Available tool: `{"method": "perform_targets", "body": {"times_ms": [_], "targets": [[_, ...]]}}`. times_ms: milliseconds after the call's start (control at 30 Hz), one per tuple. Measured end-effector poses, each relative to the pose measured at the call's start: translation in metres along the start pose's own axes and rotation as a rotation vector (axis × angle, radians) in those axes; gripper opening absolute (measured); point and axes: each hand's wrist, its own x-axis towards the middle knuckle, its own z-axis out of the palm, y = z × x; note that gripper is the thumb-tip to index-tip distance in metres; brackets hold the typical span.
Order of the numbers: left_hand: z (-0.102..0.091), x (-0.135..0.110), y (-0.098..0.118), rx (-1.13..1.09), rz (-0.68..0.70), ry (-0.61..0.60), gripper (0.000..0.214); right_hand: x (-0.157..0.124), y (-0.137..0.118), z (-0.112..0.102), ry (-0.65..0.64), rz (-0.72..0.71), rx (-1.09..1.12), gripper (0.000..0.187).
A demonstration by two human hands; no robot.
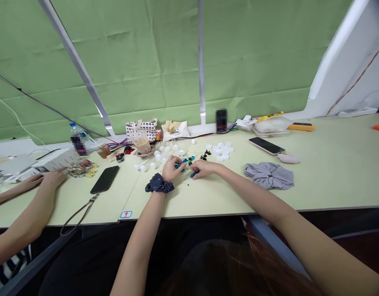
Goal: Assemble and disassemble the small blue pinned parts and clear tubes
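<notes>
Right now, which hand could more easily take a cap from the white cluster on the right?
Probably the right hand: the cluster of white caps lies just beyond it, while the left hand would have to cross over. Both hands pinch small blue parts, so either must let go first.

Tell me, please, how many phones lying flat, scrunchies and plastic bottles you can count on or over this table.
Phones lying flat: 2
Scrunchies, one grey, one navy: 2
Plastic bottles: 1
Total: 5
</notes>
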Motion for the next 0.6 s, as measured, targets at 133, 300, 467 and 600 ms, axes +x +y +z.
{"method": "perform_targets", "body": {"times_ms": [133,300,467,600], "targets": [[0.001,0.001,0.009,-0.093,0.093,-0.148,0.040,-0.004,0.005,0.000,0.027,0.036,0.181,0.022],[0.003,-0.002,0.012,-0.109,0.182,-0.196,0.076,-0.006,0.008,0.001,0.130,0.022,0.309,0.020],[0.009,-0.003,0.010,-0.134,0.128,-0.232,0.070,-0.005,0.009,-0.002,0.178,0.031,0.352,0.017],[0.012,-0.002,0.007,-0.171,0.036,-0.241,0.064,-0.007,0.008,-0.008,0.168,0.043,0.473,0.020]]}}
